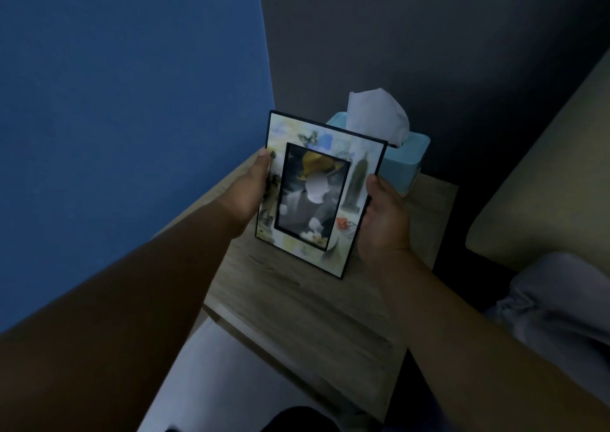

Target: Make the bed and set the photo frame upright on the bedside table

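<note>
A pale photo frame (355, 180) with a black edge and printed butterflies stands nearly upright, tilted a little back, face toward me. Its lower edge is at or just above the wooden bedside table (297, 316); I cannot tell whether it touches. My left hand (247, 194) grips the frame's left side with the thumb on the front. My right hand (383, 220) grips its right side the same way. The bed (544, 174) shows at the right as a beige edge, with a grey crumpled cloth (561, 299) below it.
A light blue tissue box (412, 157) with a white tissue sticking up stands at the back of the table, right behind the frame. A blue wall (132, 101) is at the left, a dark grey wall behind. A white floor strip lies below the table front.
</note>
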Tool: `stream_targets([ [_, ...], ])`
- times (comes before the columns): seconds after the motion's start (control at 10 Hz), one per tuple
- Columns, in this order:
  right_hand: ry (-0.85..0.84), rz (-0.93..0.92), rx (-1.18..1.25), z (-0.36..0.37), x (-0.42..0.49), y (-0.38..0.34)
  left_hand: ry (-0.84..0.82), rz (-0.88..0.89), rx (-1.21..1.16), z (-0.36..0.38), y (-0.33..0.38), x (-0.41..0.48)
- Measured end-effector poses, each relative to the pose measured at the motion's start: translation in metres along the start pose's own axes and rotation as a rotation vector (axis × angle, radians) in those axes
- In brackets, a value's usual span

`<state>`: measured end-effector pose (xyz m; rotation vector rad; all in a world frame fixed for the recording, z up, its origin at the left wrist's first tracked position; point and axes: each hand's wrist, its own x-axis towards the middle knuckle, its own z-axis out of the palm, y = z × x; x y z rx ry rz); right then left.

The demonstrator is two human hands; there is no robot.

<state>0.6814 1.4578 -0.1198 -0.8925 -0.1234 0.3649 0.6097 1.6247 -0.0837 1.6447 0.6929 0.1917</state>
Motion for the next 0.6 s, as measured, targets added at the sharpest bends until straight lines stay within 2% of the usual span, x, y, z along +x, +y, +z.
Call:
stream_targets([
  [0.3, -0.02, 0.005, 0.039, 0.003, -0.006, 0.001, -0.018, -0.033, -0.035, 0.001, -0.002, 0.001],
  [0.4, 0.013, 0.038, 0.059, 0.007, -0.007, -0.004, 0.037, -0.01, -0.036, 0.003, 0.0, 0.002],
  [0.5, 0.094, 0.008, -0.054, 0.01, -0.001, -0.017, 0.053, 0.053, -0.082, 0.005, 0.008, 0.007],
  [0.6, 0.203, -0.103, -0.186, 0.013, 0.013, -0.038, 0.205, 0.184, -0.086, -0.005, 0.025, 0.027],
])
